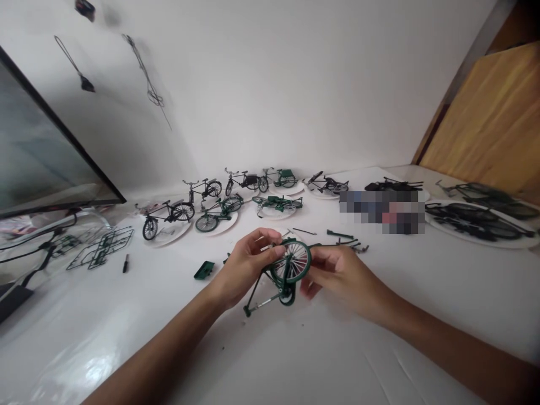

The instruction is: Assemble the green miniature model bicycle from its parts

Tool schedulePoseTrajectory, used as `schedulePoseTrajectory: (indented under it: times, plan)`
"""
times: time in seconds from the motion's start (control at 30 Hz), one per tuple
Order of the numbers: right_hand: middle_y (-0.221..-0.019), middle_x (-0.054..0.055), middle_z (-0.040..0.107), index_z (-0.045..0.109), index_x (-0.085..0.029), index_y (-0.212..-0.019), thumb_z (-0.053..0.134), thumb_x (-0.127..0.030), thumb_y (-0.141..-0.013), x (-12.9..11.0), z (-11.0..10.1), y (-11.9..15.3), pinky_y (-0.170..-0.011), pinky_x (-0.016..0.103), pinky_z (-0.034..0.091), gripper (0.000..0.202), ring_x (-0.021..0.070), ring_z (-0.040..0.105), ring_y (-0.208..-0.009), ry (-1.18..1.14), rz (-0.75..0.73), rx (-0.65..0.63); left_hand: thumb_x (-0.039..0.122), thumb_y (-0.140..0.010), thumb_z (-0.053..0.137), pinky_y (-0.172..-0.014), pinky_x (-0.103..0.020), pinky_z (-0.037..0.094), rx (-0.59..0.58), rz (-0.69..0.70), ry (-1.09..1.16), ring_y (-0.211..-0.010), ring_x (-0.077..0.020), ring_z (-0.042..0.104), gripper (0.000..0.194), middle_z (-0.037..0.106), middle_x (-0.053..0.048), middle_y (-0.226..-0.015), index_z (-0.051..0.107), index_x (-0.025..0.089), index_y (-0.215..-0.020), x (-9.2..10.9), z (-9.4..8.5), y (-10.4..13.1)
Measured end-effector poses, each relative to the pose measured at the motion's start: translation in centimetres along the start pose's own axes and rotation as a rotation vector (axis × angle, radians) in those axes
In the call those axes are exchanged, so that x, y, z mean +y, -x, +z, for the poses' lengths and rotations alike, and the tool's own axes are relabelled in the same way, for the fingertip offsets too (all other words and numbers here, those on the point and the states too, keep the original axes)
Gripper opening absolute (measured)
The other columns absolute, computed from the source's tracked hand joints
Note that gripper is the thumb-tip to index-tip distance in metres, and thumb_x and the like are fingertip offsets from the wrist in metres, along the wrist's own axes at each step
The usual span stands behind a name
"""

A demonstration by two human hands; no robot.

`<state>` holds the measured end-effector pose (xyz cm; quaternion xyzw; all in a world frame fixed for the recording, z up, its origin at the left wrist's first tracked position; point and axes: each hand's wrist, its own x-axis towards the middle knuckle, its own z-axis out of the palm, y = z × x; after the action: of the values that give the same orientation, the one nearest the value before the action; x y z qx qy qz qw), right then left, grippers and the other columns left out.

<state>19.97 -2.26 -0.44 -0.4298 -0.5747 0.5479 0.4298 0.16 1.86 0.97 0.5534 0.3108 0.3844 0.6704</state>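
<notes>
A green model bicycle (289,275), partly built, is held above the white table with its spoked wheel facing me. My left hand (253,259) is closed on it from the left, thumb over the wheel's upper left edge. From the right, my right hand (333,271) closes on the wheel's edge, its fingertips partly hidden behind the rim. The frame slants down to the lower left, below the left hand. Near the left hand lies a small green box-shaped part (204,270). Thin dark green parts (340,234) lie beyond the right hand.
Several finished model bicycles (169,214) stand or lie on white plates along the wall. Green parts frames (101,247) and a small screwdriver (125,263) lie at left, below a monitor (46,140). A plate with black bicycle parts (481,222) sits at right. One area is pixelated.
</notes>
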Motion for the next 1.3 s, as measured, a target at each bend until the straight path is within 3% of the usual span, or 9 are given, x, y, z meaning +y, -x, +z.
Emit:
schedulePoseTrajectory:
  times: [0.13,0.23,0.33,0.43,0.6,0.83,1.03,1.3]
  plan:
    - [-0.083,0.003,0.072,0.064,-0.016,-0.088,0.062,-0.036,-0.094,0.0,0.3,0.3,-0.052,0.024,0.056,0.021,0.0115,0.067,-0.055,0.041,-0.023,-0.018,0.037,-0.093,0.067,-0.079,-0.028,0.052,0.013,0.068,-0.185,-0.094,-0.0182,0.066,0.023,0.069,-0.009,-0.113,0.064,0.015,-0.097,0.4,0.2,0.3]
    - [-0.081,0.002,0.071,0.06,-0.017,-0.087,0.059,-0.036,-0.097,0.2,0.2,0.5,-0.048,0.022,0.053,0.021,0.0102,0.065,-0.051,0.071,-0.034,-0.013,0.033,-0.091,0.071,-0.087,-0.028,0.051,-0.007,0.1,-0.237,-0.112,-0.0224,0.064,0.019,0.065,-0.01,-0.13,0.07,0.014,-0.088,0.7,0.2,0.4]
    - [-0.075,-0.001,0.068,0.057,-0.019,-0.085,0.058,-0.035,-0.098,0.3,0.1,0.7,-0.044,0.02,0.048,0.02,0.0076,0.061,-0.045,0.086,-0.064,-0.01,0.029,-0.089,0.073,-0.094,-0.03,0.049,-0.017,0.145,-0.24,-0.123,-0.025,0.06,0.014,0.066,-0.01,-0.129,0.075,0.015,-0.088,0.7,0.0,0.4]
    - [-0.072,-0.002,0.068,0.057,-0.018,-0.083,0.06,-0.035,-0.097,0.1,0.3,0.7,-0.044,0.019,0.046,0.022,0.0081,0.062,-0.044,0.059,-0.06,-0.011,0.027,-0.089,0.073,-0.091,-0.031,0.05,-0.017,0.188,-0.235,-0.114,-0.0232,0.063,0.012,0.068,-0.01,-0.123,0.077,0.016,-0.088,0.5,-0.2,0.2]
    - [-0.068,-0.001,0.066,0.058,-0.017,-0.081,0.064,-0.037,-0.093,-0.7,0.8,0.8,-0.044,0.023,0.051,0.024,0.0127,0.065,-0.045,-0.172,0.071,-0.064,0.026,-0.09,0.072,-0.082,-0.027,0.051,-0.027,0.254,-0.259,-0.096,-0.0167,0.064,0.01,0.07,-0.007,-0.106,0.077,0.017,-0.091,0.3,0.0,0.2]
    - [-0.067,-0.002,0.064,0.057,-0.018,-0.083,0.061,-0.031,-0.095,-0.4,1.0,1.4,-0.046,0.025,0.054,0.017,0.0138,0.067,-0.047,-0.028,-0.011,0.041,0.028,-0.09,0.072,-0.077,-0.029,0.049,-0.017,0.275,-0.335,-0.09,-0.0182,0.062,0.015,0.068,-0.009,-0.098,0.075,0.014,-0.086,0.5,0.2,0.5]
    - [-0.068,-0.001,0.066,0.061,-0.015,-0.079,0.067,-0.033,-0.092,-1.1,0.7,1.4,-0.05,0.024,0.056,0.023,0.0116,0.066,-0.048,-0.351,0.136,-0.178,0.034,-0.093,0.067,-0.069,-0.028,0.045,-0.061,0.191,-0.334,-0.081,-0.0157,0.058,0.023,0.066,-0.009,-0.094,0.073,0.012,-0.09,0.8,0.1,0.6]
    - [-0.068,0.0,0.069,0.062,-0.016,-0.081,0.072,-0.037,-0.088,-0.8,1.2,1.3,-0.05,0.027,0.057,0.025,0.0148,0.069,-0.049,-0.261,0.124,-0.01,0.031,-0.091,0.071,-0.066,-0.024,0.042,-0.013,0.21,-0.302,-0.076,-0.0116,0.054,0.02,0.062,-0.005,-0.088,0.071,0.012,-0.083,0.4,0.6,0.5]
